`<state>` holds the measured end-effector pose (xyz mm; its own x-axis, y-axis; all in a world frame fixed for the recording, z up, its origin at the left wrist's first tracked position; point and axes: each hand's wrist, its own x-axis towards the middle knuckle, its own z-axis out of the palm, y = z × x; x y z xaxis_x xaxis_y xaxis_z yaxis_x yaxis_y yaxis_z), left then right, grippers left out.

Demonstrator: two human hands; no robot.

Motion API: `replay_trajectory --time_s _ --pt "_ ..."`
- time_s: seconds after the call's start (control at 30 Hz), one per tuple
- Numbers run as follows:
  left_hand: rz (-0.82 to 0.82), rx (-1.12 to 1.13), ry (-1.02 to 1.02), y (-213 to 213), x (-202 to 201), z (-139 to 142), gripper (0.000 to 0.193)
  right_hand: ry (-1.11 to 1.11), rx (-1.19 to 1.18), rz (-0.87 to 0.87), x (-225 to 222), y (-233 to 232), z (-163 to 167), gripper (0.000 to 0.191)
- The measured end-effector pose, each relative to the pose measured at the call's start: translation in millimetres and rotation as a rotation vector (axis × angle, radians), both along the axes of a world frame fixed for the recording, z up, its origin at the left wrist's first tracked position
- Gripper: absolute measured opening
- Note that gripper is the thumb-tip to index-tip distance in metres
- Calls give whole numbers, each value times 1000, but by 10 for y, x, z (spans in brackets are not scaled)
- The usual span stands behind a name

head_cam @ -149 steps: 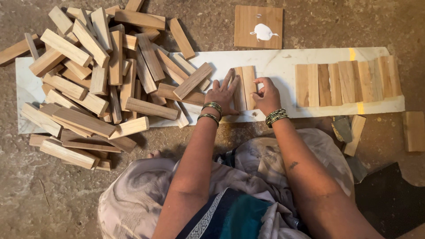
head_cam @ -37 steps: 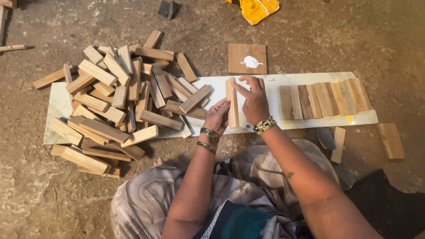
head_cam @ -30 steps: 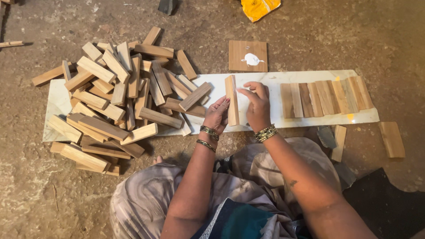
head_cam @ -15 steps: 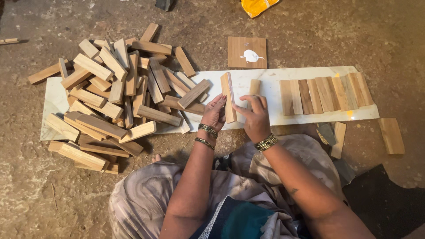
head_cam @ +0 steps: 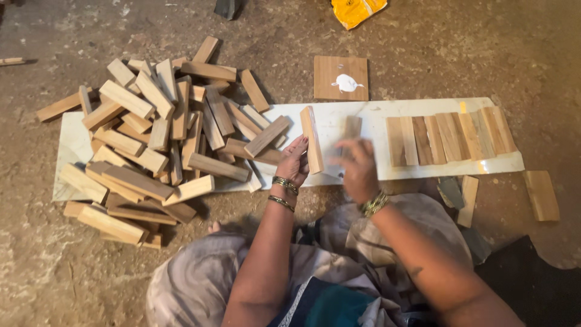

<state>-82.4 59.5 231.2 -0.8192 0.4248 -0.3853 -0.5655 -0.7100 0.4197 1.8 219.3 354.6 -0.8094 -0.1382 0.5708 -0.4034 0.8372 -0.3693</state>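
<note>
Head view, looking down on an earthen floor [head_cam: 423,54].

Left hand [head_cam: 293,162]: fingers closed on a pale rectangular wooden block [head_cam: 311,140], held on edge and touching the long white board [head_cam: 369,118] that lies flat on the floor.

Right hand [head_cam: 358,169]: blurred, just at 3 o'clock of that block, resting over the board; a darker short wooden slat [head_cam: 351,127] lies at its 12 o'clock, touching the fingertips (whether the fingers grip it, cannot tell).

Row of flat wooden slats [head_cam: 451,138]: side by side on the board, at 3 o'clock of the right hand.

Loose heap of rectangular wooden blocks [head_cam: 157,139]: at 9 o'clock of the left hand, covering the board's left end and spilling onto the floor.

Square wooden tile with a white blob [head_cam: 341,78]: at 12 o'clock, just beyond the board.

Single wooden offcut [head_cam: 540,195]: at 3 o'clock, off the board.
</note>
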Motion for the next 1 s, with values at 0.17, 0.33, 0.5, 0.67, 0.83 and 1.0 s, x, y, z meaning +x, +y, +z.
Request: replay_trajectory --time_s 0.17,0.33,0.5,0.67,0.83,1.0 --pt "30 27 20 12 -122 -6 30 -133 99 -338 -1085 700 -280 56" --pt "32 49 -19 31 -213 1 31 -397 179 -447 -1633 794 -319 72" --pt "39 71 -34 -7 -223 -29 34 -490 328 -405 -1701 677 -315 70" --pt "38 73 -27 12 -205 -26 35 -222 -29 -349 -1885 714 -373 70" --pt "22 99 -22 55 -188 -1 33 -600 -1315 -201 -1979 813 -199 63" --pt "22 128 -25 146 -172 -14 31 -776 -1379 239 -1349 675 -73 48"
